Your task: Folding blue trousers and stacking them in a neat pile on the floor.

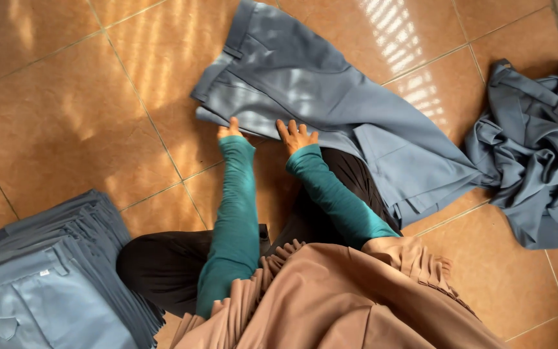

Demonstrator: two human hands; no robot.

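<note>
My left hand [229, 131] and right hand [297, 136] press flat, fingers spread and holding nothing, on the near edge of the trousers [311, 103] spread on the floor [66, 110], pinning the cloth smooth.

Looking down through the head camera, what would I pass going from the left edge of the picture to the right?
Stack of folded grey-blue trousers → left hand in a teal sleeve → right hand, both resting on the flat grey-blue trousers spread on the brown tiled floor → crumpled heap of grey-blue garments.
</note>
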